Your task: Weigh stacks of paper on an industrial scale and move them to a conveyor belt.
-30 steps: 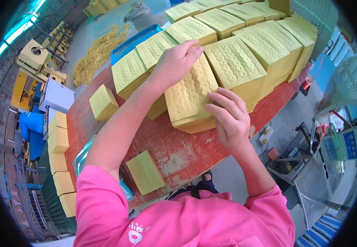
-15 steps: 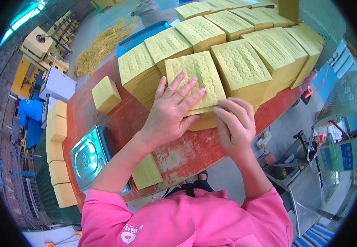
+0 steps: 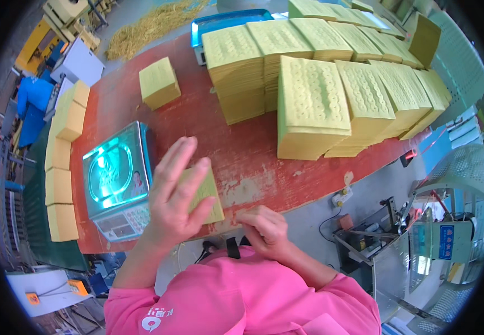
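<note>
My left hand point(image 3: 176, 195) is open with its fingers stretched out, raised over the near edge of the table, holding nothing. Beneath it lies a thin yellow sheaf of paper point(image 3: 211, 198), partly hidden by the fingers. My right hand point(image 3: 264, 228) is curled closed at the table's front edge, its fingertips tucked under, so whether they hold anything is hidden. Beyond it stands a tall stack of yellow paper point(image 3: 313, 100), embossed with rows of round shapes, apart from both hands. Left of my left hand sits a shiny-topped weighing scale point(image 3: 116, 167).
More yellow paper stacks point(image 3: 233, 50) fill the far right of the red table point(image 3: 197, 131). One small block point(image 3: 159, 82) stands alone, and several blocks point(image 3: 58, 187) line the left edge. A blue tray point(image 3: 230, 21) is at the back. Metal equipment point(image 3: 387, 245) stands right of the table.
Both hands have come off the embossed paper stack and drawn back toward me, the left one also moving left. The view has shifted, showing more of the scale and table.
</note>
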Motion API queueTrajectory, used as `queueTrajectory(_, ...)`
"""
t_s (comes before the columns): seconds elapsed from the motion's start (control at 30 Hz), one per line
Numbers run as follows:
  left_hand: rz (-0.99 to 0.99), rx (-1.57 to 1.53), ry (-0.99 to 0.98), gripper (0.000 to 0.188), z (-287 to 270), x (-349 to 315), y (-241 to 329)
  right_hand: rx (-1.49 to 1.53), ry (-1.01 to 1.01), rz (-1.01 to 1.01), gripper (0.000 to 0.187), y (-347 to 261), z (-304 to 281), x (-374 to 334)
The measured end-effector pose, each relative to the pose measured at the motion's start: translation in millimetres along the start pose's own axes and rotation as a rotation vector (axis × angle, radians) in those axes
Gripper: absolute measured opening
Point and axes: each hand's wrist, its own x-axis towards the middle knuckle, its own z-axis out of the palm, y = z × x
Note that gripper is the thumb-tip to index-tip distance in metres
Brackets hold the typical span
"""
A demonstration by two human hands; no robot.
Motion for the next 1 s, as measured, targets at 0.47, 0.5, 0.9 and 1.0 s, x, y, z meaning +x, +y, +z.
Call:
queueTrajectory(0.47,-0.712,0.379,0.293,0.035,-227.4,-353.2,8.7,0.325,-0.521,-0.023,0.019,-128.7,257.5,-37.9)
queueTrajectory(0.5,-0.766,0.406,0.313,0.032,-243.3,-376.2,6.6,0.376,-0.526,0.038,0.018,-141.5,284.0,-49.6)
queueTrajectory(0.9,-1.03,0.596,0.46,0.027,-420.9,-473.9,-130.5,0.569,-0.996,0.107,0.013,-209.5,433.8,-83.9)
queueTrajectory(1.0,-0.931,0.584,0.332,0.028,-409.6,-454.2,-159.8,0.571,-1.034,0.215,0.014,-203.1,443.5,-80.5)
